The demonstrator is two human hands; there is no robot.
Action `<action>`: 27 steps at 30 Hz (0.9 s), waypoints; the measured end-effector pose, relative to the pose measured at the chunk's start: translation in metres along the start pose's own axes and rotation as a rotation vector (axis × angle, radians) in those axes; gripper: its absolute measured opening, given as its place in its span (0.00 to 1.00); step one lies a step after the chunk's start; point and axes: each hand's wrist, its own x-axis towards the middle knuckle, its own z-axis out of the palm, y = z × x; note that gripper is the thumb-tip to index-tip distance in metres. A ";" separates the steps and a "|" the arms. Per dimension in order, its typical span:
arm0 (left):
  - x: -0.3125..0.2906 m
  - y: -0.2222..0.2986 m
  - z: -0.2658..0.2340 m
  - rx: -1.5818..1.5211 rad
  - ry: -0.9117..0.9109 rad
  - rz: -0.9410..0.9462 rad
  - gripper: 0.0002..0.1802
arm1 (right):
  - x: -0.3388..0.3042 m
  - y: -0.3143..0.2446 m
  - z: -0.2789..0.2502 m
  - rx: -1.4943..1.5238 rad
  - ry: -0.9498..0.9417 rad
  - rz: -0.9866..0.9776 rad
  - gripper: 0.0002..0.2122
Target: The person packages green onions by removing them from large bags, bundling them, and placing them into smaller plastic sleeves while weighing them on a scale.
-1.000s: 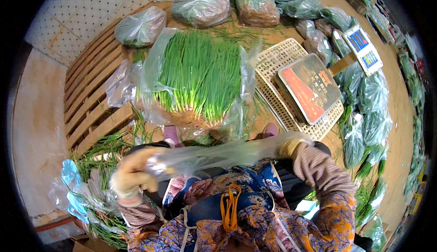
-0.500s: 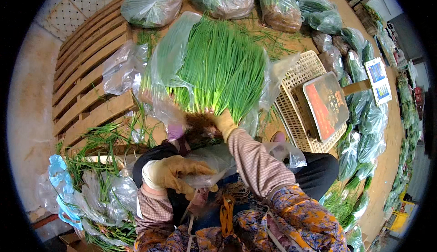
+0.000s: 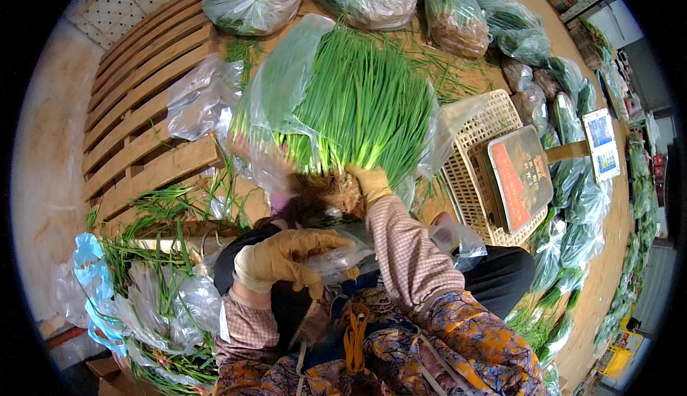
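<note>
Left hand [image 3: 290, 256], in a tan fabric glove: fingers part-curled, thumb below, grasping crumpled clear plastic film [image 3: 335, 258] just in front of the person's lap. Right hand [image 3: 372, 182], in a yellowish-tan glove: laid against the stem bases, just above the roots, at the right side of the bundle; fingertips hidden among the stems, so whether it is clenched on them cannot be told. Broad bundle of long, slender green onions with brown, matted roots [image 3: 368, 102]: located ahead of the person's knees, flanked by translucent plastic sheeting [image 3: 286, 102]; roots toward the person, leaf tips away; long axis running away from the body, leaning slightly right. Cream lattice plastic basket [image 3: 469, 138]: right of the bundle.
</note>
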 end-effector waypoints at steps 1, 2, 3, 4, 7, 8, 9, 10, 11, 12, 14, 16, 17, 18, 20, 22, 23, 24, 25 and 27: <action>-0.003 -0.006 -0.002 -0.047 0.026 0.037 0.38 | -0.008 -0.008 -0.002 0.063 0.043 0.108 0.36; -0.003 -0.010 -0.003 -0.094 0.040 0.072 0.38 | -0.017 -0.027 -0.020 0.081 -0.165 0.178 0.37; -0.005 -0.009 -0.001 -0.091 0.100 0.033 0.39 | -0.009 -0.025 -0.031 0.081 -0.177 0.150 0.35; -0.003 -0.008 -0.001 -0.078 0.114 0.026 0.39 | -0.003 -0.026 -0.046 0.087 -0.176 0.116 0.33; 0.006 -0.006 0.006 -0.033 0.184 0.029 0.38 | 0.025 -0.023 -0.103 0.572 -0.416 0.165 0.25; -0.001 -0.005 0.008 -0.026 0.277 0.043 0.37 | 0.008 -0.029 -0.091 0.669 -0.403 0.228 0.24; 0.003 -0.001 0.013 -0.009 0.314 0.055 0.36 | 0.021 -0.019 -0.104 0.743 -0.418 0.191 0.24; 0.008 -0.001 0.013 0.022 0.350 0.039 0.34 | 0.040 -0.004 -0.117 0.817 -0.434 0.153 0.24; 0.010 -0.001 0.011 0.054 0.395 0.024 0.31 | 0.045 0.003 -0.118 0.813 -0.399 0.159 0.23; 0.013 -0.002 0.009 0.086 0.439 0.009 0.30 | 0.048 0.011 -0.120 0.809 -0.363 0.163 0.23; 0.020 -0.001 0.010 0.120 0.454 0.117 0.29 | 0.040 0.023 -0.110 0.841 -0.299 0.067 0.21; 0.034 0.005 0.015 0.193 0.523 0.163 0.30 | 0.052 0.037 -0.115 0.972 -0.513 0.152 0.21; 0.034 -0.002 0.003 0.024 0.398 0.322 0.37 | 0.037 0.027 -0.104 1.006 -0.563 0.125 0.21; 0.033 -0.007 -0.002 0.020 0.463 0.354 0.39 | 0.021 0.017 -0.094 1.039 -0.614 0.099 0.21; 0.033 -0.009 -0.001 0.008 0.578 0.419 0.44 | -0.013 -0.014 -0.087 1.071 -0.733 0.008 0.21; 0.036 -0.013 -0.013 0.026 0.585 0.482 0.43 | -0.031 -0.033 -0.088 1.069 -0.855 -0.095 0.22; 0.038 -0.016 -0.017 0.003 0.595 0.486 0.41 | -0.038 -0.035 -0.093 1.002 -0.680 -0.016 0.22; 0.040 -0.019 -0.021 -0.021 0.608 0.492 0.40 | -0.033 -0.035 -0.101 0.959 -0.680 0.028 0.20; 0.044 -0.013 -0.021 -0.058 0.598 0.518 0.38 | -0.029 -0.039 -0.107 0.917 -0.686 0.069 0.19; 0.042 -0.007 -0.014 -0.132 0.606 0.484 0.39 | -0.019 -0.028 -0.107 0.981 -0.789 -0.058 0.17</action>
